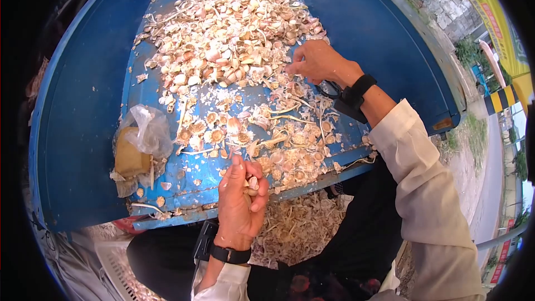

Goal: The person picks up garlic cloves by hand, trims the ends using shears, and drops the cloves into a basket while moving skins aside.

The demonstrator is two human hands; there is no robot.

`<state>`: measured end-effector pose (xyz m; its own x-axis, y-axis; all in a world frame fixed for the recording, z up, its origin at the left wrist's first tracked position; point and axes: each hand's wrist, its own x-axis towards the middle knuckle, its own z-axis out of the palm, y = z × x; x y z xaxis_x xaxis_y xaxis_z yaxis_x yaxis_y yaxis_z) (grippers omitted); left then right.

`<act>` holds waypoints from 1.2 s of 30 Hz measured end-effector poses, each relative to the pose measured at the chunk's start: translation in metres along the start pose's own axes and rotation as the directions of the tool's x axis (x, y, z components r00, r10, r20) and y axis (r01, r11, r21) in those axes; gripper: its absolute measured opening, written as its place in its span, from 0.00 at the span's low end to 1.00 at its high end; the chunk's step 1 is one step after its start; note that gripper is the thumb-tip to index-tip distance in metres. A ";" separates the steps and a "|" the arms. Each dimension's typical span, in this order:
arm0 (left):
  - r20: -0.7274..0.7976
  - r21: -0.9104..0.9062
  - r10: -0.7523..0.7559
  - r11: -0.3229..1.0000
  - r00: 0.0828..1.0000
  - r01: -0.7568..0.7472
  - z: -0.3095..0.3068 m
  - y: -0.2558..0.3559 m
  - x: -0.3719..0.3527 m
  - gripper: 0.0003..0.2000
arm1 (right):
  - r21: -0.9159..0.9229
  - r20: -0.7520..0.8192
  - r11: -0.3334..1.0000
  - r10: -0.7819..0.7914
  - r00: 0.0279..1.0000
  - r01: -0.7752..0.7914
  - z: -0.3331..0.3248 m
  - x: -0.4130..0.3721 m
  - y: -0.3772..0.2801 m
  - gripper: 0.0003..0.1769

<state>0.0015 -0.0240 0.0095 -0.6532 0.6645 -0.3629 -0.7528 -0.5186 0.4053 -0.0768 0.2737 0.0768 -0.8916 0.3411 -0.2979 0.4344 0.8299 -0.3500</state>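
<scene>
A large heap of garlic cloves [223, 39] mixed with dry skins lies on the blue truck bed [134, 95]. Near the bed's front edge, my left hand [242, 200] is turned palm up with its fingers curled around a few garlic cloves [252, 185]. My right hand [319, 62] is at the heap's right side, fingers bent and pressed together near the skins; what they hold, if anything, is hidden. Between the hands lie garlic root ends, stalks and loose skins [290, 150].
A clear plastic bag [146, 134] with something yellowish-brown inside lies at the left. Blue side walls [78, 106] flank the bed. Below its front edge are a pile of skins [295, 223] and a white crate [120, 267]. A road runs along the right.
</scene>
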 end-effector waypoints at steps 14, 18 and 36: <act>-0.071 0.499 0.279 0.841 0.958 -0.208 0.023 -0.007 0.010 0.16 | 0.086 -0.211 0.854 -0.487 0.847 0.513 0.070 -0.111 -0.061 0.09; -0.048 0.553 0.363 0.785 0.930 -0.278 0.012 -0.012 0.006 0.13 | 0.280 -0.208 0.776 -0.526 0.825 0.565 0.072 -0.130 -0.067 0.08; 0.082 -0.214 0.226 0.955 0.971 -0.204 -0.001 0.024 -0.002 0.13 | 0.136 0.131 0.888 -0.456 0.880 0.439 0.050 -0.039 0.020 0.07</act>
<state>-0.0151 -0.0387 0.0188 -0.7975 0.5720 -0.1920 -0.6031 -0.7465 0.2813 -0.0270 0.2546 0.0370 -0.9662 -0.1358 -0.2192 0.0113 0.8269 -0.5622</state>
